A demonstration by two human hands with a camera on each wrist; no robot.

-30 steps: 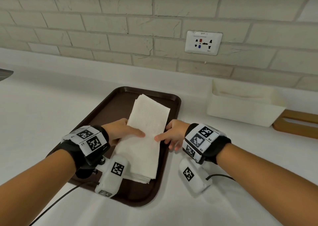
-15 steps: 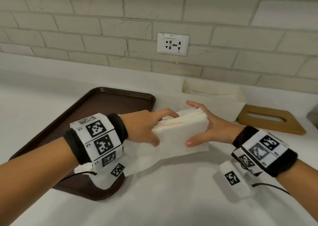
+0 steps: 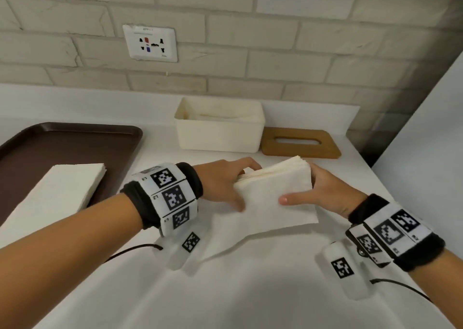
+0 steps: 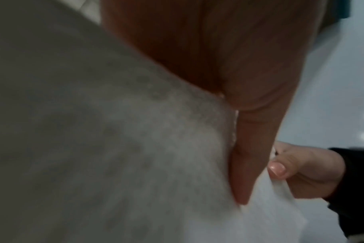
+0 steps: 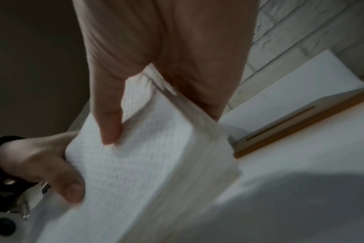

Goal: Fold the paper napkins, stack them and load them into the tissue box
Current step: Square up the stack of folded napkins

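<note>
I hold a thick stack of folded white napkins (image 3: 273,191) between both hands, just above the white counter. My left hand (image 3: 233,186) grips its left end, thumb on the near face. My right hand (image 3: 317,189) grips the right end, thumb across the front. The lowest sheet hangs loose under the stack. The open white tissue box (image 3: 220,133) stands just behind the stack, with its wooden slotted lid (image 3: 300,142) lying flat to the right. In the right wrist view my thumb (image 5: 108,118) presses the napkins (image 5: 152,164). A second napkin stack (image 3: 67,186) lies on the brown tray (image 3: 62,141).
A brick wall with a socket (image 3: 150,43) runs behind the counter. A tall white panel (image 3: 426,153) bounds the counter on the right. White counter surface (image 3: 250,278) lies in front of my hands.
Both hands lifted part of the napkin stack off the tray and carried it right, to in front of the tissue box. The rest of the napkins stayed on the tray.
</note>
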